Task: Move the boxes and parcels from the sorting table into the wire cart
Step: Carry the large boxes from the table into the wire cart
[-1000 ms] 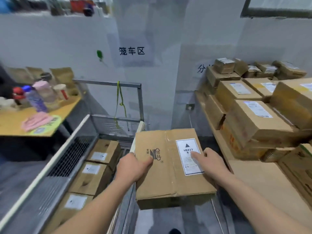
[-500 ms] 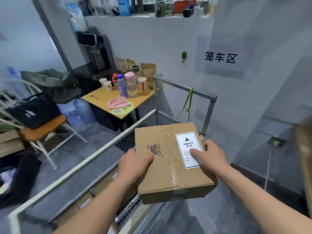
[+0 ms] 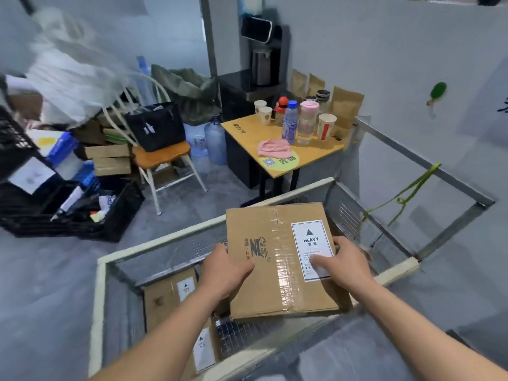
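Both hands, left hand (image 3: 226, 270) and right hand (image 3: 341, 264), clamped the HEAVY box (image 3: 280, 259) above the wire cart (image 3: 99, 284); dropped early, it risked crushing the boxes (image 3: 170, 295) inside the cart.

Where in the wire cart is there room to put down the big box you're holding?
Bare mesh floor shows under the box, between the boxes already in the cart and the right wall of the wire cart. The cart's left side is crowded with those boxes. Both the left hand and right hand grip the box.
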